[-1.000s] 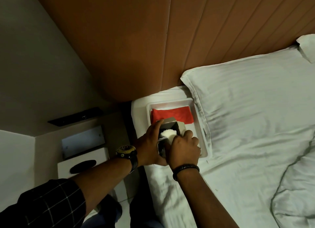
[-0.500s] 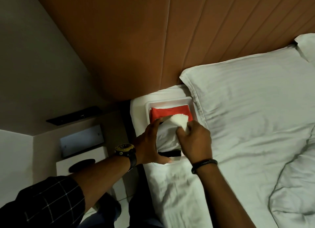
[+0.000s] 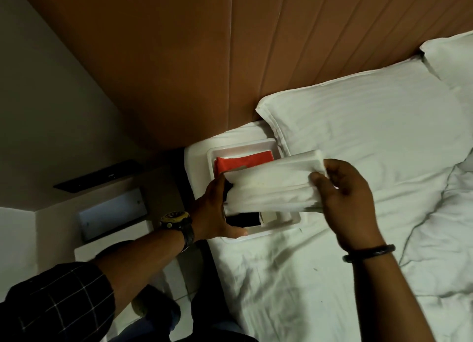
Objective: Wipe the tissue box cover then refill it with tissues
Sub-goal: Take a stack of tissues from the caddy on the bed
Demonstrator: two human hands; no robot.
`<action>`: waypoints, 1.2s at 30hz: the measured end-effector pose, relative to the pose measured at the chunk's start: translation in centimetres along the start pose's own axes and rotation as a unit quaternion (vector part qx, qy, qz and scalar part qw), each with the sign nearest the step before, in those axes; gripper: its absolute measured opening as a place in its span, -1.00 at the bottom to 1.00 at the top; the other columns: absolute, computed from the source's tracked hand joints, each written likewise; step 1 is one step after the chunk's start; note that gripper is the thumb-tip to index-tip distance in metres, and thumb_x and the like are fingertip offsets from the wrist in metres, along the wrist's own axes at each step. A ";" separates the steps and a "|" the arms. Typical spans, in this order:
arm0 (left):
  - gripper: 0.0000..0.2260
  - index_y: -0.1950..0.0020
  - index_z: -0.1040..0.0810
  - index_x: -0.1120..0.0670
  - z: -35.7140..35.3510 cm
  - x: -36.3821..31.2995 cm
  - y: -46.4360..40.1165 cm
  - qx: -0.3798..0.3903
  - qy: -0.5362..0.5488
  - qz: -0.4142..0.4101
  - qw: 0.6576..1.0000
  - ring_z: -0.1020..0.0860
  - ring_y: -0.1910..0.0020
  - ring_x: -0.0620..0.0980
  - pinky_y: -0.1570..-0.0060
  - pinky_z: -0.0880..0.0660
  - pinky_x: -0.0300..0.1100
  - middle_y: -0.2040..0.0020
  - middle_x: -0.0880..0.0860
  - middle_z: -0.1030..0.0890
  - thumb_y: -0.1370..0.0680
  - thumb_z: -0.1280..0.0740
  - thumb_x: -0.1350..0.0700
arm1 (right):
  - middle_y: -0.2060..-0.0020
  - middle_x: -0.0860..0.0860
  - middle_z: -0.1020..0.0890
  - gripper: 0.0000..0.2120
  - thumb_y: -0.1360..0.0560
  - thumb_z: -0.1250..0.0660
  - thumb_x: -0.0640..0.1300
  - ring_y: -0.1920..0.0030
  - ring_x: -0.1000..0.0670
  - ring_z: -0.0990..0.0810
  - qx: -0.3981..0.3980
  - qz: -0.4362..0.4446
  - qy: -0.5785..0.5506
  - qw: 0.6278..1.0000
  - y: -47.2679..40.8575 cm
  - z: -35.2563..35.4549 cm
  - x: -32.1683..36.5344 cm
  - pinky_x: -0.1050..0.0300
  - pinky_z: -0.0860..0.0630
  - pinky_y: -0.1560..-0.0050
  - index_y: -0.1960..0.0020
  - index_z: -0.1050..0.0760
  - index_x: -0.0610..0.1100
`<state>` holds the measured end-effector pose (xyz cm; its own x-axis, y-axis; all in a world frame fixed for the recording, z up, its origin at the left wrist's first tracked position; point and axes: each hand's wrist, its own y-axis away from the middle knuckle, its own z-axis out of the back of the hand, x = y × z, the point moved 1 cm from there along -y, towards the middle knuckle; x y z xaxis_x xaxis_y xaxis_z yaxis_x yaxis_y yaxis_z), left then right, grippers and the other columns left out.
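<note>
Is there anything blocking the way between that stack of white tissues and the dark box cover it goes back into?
Nothing visible does. The right hand holds the tissues just above the dark box cover, which the left hand steadies in the white tray.

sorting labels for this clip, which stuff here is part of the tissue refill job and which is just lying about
Job:
tissue stack, held by left hand and right hand
dark tissue box cover
red cloth
white tray

Lying about:
pillow
bedsheet
wall plate
</note>
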<state>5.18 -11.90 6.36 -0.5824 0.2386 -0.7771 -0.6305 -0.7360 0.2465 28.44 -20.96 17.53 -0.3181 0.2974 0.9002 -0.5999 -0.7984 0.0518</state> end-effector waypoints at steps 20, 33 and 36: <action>0.43 -0.42 0.52 -0.20 0.4 0.7 0.7 0.079 -0.170 -0.014 0.982 -0.01 -0.53 0.07 -0.45 -0.16 0.00 -0.57 0.05 0.09 0.00 -0.56 -0.37 | -0.11 -0.22 -0.62 -0.75 -0.63 -0.14 -0.26 0.06 -0.14 -0.69 -0.027 -0.389 -0.545 0.742 2.9 -5.4 -7.5 0.06 -0.67 0.22 -0.25 -0.48 -0.27; 0.29 -0.57 0.16 0.11 0.2 -1.6 0.2 -0.080 -0.128 -0.065 0.986 -0.14 -0.53 0.07 -0.43 -0.30 0.08 -0.57 0.12 -0.09 -0.12 -0.42 -0.47 | -0.07 -0.24 -0.67 -0.69 -0.63 -0.13 -0.30 -0.01 -0.17 -0.70 0.033 -0.360 -0.579 0.731 2.3 -5.3 -6.0 0.07 -0.66 0.18 -0.32 -0.44 -0.33; 0.32 -0.55 0.33 -0.03 0.1 -1.5 -0.2 -0.073 -0.100 -0.015 0.992 -0.14 -0.53 0.09 -0.38 -0.34 0.15 -0.58 0.09 -0.03 -0.09 -0.43 -0.46 | -0.10 -0.25 -0.66 -0.69 -0.62 -0.13 -0.27 -0.02 -0.18 -0.70 0.035 -0.365 -0.580 0.727 2.0 -4.3 -5.7 0.05 -0.67 0.17 -0.30 -0.46 -0.35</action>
<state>6.11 -12.05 7.55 -0.6634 0.3722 -0.6492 -0.5764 -0.8074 0.1261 25.84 -21.99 10.66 0.9244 0.0455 0.3787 -0.2463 -0.6869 0.6838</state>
